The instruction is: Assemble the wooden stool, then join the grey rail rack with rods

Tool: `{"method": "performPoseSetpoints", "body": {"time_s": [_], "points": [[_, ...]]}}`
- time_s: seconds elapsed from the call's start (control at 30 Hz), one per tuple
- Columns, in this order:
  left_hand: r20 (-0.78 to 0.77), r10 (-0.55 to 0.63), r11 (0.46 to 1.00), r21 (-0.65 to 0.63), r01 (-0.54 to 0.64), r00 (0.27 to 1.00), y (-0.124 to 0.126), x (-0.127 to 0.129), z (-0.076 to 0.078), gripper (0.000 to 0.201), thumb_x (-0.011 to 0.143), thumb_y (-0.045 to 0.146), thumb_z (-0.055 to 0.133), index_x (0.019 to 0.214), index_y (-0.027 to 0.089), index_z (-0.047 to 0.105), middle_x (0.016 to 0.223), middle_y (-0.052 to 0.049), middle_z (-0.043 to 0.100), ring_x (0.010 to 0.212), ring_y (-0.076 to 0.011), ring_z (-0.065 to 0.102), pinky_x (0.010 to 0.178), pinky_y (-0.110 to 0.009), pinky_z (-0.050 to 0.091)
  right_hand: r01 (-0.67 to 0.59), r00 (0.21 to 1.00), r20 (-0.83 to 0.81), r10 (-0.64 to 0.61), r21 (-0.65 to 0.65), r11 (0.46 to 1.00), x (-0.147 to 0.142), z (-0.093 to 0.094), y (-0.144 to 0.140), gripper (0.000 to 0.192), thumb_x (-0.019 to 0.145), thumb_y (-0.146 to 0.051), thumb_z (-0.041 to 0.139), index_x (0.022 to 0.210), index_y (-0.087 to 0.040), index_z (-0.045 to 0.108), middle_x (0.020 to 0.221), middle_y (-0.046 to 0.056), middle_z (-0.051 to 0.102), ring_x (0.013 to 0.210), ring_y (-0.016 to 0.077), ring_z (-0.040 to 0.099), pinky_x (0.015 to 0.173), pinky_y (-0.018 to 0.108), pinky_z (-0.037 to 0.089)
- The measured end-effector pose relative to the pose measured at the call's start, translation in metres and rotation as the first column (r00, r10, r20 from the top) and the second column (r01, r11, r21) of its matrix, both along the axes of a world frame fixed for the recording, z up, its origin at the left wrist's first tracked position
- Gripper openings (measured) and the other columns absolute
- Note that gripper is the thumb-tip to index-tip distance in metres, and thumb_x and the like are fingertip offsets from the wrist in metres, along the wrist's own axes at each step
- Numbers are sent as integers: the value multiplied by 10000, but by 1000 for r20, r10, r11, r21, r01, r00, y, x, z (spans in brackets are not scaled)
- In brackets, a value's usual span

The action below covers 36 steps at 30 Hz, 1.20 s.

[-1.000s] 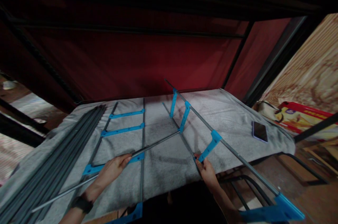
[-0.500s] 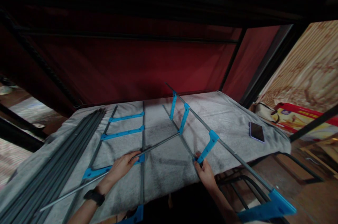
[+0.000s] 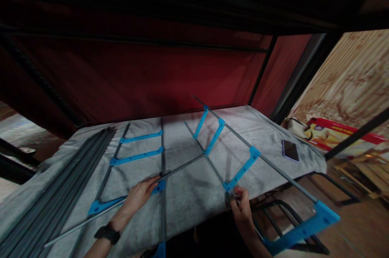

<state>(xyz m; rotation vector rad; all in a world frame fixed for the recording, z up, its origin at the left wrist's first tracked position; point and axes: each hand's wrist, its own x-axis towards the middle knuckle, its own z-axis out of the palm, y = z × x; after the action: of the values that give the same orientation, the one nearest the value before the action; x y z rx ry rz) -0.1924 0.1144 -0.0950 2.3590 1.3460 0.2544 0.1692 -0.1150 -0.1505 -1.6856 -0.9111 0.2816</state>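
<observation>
My left hand (image 3: 139, 196), with a black band on the wrist, is closed around a loose grey metal tube (image 3: 184, 165). The tube slants from the lower left up to a blue bracket (image 3: 213, 140), where its far end meets the right-hand frame. That frame has two grey poles joined by several blue brackets and stands tilted. My right hand (image 3: 241, 206) has its fingers curled round the near pole (image 3: 215, 169), just below another blue bracket (image 3: 241, 170). Beneath the left hand lies a second frame (image 3: 138, 156) of grey poles and blue brackets, flat on the cloth.
Several grey tubes (image 3: 65, 183) lie bundled on the left of the grey cloth (image 3: 194, 217). A phone (image 3: 290, 150) rests at the right. Black metal bars and a red fabric panel (image 3: 170, 79) enclose the back. A chair-like black frame (image 3: 337, 187) and a red-yellow box (image 3: 343, 132) stand right.
My right hand has slid down the near pole, off the bracket. The right-hand frame leans further right. My left hand keeps its hold on the tube, and the view has shifted slightly.
</observation>
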Motion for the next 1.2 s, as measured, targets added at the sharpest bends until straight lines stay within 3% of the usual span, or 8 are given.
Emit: {"method": "performPoseSetpoints", "body": {"time_s": [0.1, 0.2, 0.3, 0.5, 0.7, 0.87, 1.0, 1.2], "points": [[-16, 11, 1000, 9, -11, 1000, 1, 2, -2, 480, 967, 435, 368, 1299, 252, 662, 1340, -42, 663, 1229, -251, 625, 1043, -374, 489, -133, 982, 128, 136, -31, 991, -7, 16, 7, 231, 874, -243, 494, 1089, -265, 575, 999, 65, 667, 981, 258, 653, 881, 427, 548], [-41, 7, 1000, 15, -6, 999, 2, 6, -2, 486, 973, 420, 351, 1320, 251, 647, 1332, -48, 668, 1219, -248, 632, 1019, -364, 499, -287, 934, 204, 292, -55, 956, -10, 30, 35, 393, 859, -174, 452, 1230, -236, 567, 1194, 84, 640, 1169, 236, 605, 1032, 419, 486], [-50, 1, 1000, 15, 0, 999, 4, 12, 1, 486, 976, 410, 347, 1327, 250, 642, 1314, -56, 679, 1193, -247, 647, 1015, -361, 498, -215, 959, 177, 223, -65, 974, -6, 27, 70, 464, 808, -151, 467, 1261, -205, 553, 1274, 100, 589, 1253, 225, 553, 1102, 412, 432], [-43, 10, 1000, -3, -11, 999, 7, 17, 5, 478, 962, 400, 364, 1312, 250, 653, 1316, -44, 678, 1200, -244, 644, 1024, -356, 495, -159, 987, -6, 159, -91, 983, 24, 13, 118, 413, 739, -148, 493, 1132, -192, 615, 1185, 95, 634, 1113, 212, 626, 1035, 375, 478], [-60, 25, 999, 29, -23, 998, 5, 26, 27, 451, 946, 375, 390, 1265, 257, 686, 1236, -41, 722, 1139, -233, 677, 995, -340, 521, -151, 975, -200, 102, -249, 957, 47, 32, 179, 166, 783, -231, 478, 889, -207, 603, 825, 35, 694, 809, 188, 695, 781, 315, 574], [-83, 18, 997, 70, -12, 996, 2, 36, 47, 421, 952, 346, 397, 1243, 285, 695, 1207, -32, 731, 1073, -217, 703, 918, -314, 553, -32, 998, -58, 12, -356, 934, 87, 54, 218, 289, 802, -181, 479, 1044, -183, 637, 1006, 90, 715, 954, 207, 695, 848, 307, 552], [-142, 17, 997, 77, -6, 990, -2, 32, 43, 450, 969, 354, 354, 1274, 272, 674, 1270, -34, 702, 1097, -227, 694, 934, -341, 550, 132, 986, 153, -64, -490, 861, 149, 75, 223, 374, 810, -147, 508, 1161, -137, 636, 1293, 190, 605, 1241, 277, 562, 1022, 363, 449], [-134, 66, 997, 49, -60, 989, -8, 19, 25, 487, 967, 425, 336, 1302, 275, 656, 1313, -26, 680, 1191, -235, 652, 1019, -373, 518, 91, 949, 277, 153, -703, 706, 202, 84, 208, 299, 821, -198, 592, 1098, -138, 686, 1145, 126, 682, 1096, 200, 633, 891, 254, 453]]}}
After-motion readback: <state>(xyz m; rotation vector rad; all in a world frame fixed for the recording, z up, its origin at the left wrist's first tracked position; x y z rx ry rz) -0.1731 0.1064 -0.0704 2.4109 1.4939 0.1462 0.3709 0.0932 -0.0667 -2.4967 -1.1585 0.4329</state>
